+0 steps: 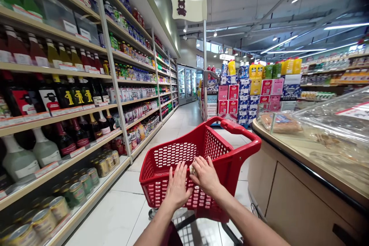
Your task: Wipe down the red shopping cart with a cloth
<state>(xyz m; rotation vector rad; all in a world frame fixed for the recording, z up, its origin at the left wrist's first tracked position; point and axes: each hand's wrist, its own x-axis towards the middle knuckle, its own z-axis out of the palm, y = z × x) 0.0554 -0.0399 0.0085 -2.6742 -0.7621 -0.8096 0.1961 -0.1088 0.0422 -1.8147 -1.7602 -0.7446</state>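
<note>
In the head view, a red cart (230,170) stands side-on on the tiled floor (121,205), its handle (241,131) at the right end. The left hand (176,189) is over the cart's near rim, fingers straight and palm down, with nothing seen in it; whether it touches the rim cannot be told. Just beside it, nearer the handle end, the right hand (205,177) is closed on a small pale wad (191,168), which shows between its thumb and fingers above the same rim. To the left runs a tall shelf (72,112); bottles (78,96) line its middle tiers, and cans (77,191) stand along the front edge of the bottom tier. To the right is a counter (291,203), a wrapped pack (284,123) near its far left corner under a clear cover (334,109). Beyond the cart are stacked boxes (248,102) topped with juice bottles (256,71), beside a bear sign (190,8) on a pole.
</note>
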